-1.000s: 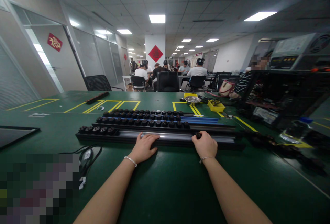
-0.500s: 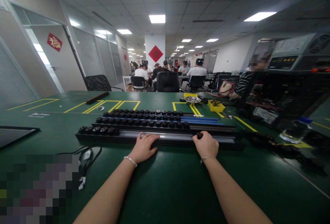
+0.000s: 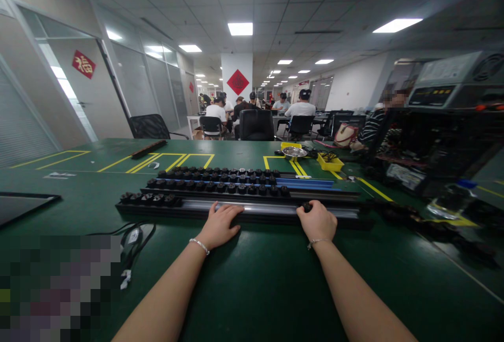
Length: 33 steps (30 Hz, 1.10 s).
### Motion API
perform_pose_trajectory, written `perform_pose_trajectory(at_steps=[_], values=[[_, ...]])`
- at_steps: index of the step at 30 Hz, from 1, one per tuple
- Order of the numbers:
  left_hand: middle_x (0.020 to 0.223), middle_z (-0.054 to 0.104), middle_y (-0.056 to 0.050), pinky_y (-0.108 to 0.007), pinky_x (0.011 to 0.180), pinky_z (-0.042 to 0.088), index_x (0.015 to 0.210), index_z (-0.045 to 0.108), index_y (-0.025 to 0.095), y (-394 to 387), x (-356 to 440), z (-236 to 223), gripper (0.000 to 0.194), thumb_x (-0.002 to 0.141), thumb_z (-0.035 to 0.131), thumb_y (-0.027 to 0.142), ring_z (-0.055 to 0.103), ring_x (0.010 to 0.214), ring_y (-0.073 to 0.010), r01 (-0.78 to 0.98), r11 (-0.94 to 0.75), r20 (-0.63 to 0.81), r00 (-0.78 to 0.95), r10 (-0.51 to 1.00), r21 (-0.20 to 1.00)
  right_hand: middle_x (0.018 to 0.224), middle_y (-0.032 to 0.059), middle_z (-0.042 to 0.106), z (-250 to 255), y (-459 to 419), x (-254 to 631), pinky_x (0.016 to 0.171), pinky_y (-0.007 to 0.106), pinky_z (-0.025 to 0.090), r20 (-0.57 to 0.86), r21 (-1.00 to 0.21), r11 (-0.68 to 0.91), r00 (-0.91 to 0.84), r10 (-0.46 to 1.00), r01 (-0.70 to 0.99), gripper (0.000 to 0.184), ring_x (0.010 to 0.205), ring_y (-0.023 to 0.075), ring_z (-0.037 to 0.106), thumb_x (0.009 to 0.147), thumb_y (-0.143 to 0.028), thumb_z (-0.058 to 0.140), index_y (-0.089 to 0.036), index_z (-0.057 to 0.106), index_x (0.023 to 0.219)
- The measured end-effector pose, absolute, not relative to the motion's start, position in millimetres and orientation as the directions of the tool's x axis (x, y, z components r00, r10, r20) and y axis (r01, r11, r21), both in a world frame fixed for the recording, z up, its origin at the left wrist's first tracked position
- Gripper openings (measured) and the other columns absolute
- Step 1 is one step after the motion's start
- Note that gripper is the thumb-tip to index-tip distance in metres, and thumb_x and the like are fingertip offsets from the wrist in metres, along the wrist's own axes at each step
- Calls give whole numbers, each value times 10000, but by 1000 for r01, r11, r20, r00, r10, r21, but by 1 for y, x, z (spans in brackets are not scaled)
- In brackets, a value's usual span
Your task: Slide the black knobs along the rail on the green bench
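Note:
A long black rail (image 3: 271, 215) with a shiny metallic channel lies crosswise in front of me. My left hand (image 3: 220, 224) rests on its near edge around the middle, fingers stretched out and thumb apart. Farther right, my right hand (image 3: 318, 220) is closed on a small round black roller-like piece (image 3: 306, 206) at the channel; the fingers partly hide it. Several similar black pieces (image 3: 151, 199) sit in a row at the rail's left end. Behind it lie more rails (image 3: 232, 189) lined with such pieces, with blue strips (image 3: 305, 182) showing at their right.
On the green table (image 3: 252, 289) are a metal bowl (image 3: 294, 152), a yellow bin (image 3: 329, 162), a cable (image 3: 136, 239), a black tray (image 3: 27, 206) and a clear bottle (image 3: 451, 200). An opened computer case (image 3: 405, 148) stands at the right. People sit farther back.
My right hand has shifted slightly to the right along the rail with the black roller-like piece. My left hand stays in place.

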<state>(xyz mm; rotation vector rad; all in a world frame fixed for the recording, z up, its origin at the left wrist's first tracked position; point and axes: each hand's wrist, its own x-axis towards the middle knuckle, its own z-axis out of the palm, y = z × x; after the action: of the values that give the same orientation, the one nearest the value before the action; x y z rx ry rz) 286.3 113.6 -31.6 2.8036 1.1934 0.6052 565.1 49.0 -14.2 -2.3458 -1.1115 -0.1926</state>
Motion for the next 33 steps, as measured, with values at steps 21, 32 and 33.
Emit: perform_pose_trajectory(at_steps=[21,32,33], values=[[1276,541,6,-534,1084,52,1242,422,336,112,286,-30,514,749,561,292,435,1205,-218,692,-697,316,629,710,188,956,93,640,-15,47,571,887,373,293,350,-437,-520,671,653,734,335,914,227,557,729,-349,456,-164,583,978],[1284,536,6,-545,1078,51,1237,419,336,113,287,-30,508,751,559,285,431,1206,-216,686,-698,320,627,710,205,963,92,641,-16,47,575,887,369,299,348,-434,-532,680,646,727,335,920,227,560,728,-347,454,-166,584,979],[1285,535,5,-544,1078,52,1237,419,337,113,287,-30,506,752,557,286,431,1206,-216,685,-699,321,628,709,204,964,91,641,-16,47,576,887,368,301,346,-433,-535,682,645,725,336,919,227,561,729,-348,453,-166,583,980]])
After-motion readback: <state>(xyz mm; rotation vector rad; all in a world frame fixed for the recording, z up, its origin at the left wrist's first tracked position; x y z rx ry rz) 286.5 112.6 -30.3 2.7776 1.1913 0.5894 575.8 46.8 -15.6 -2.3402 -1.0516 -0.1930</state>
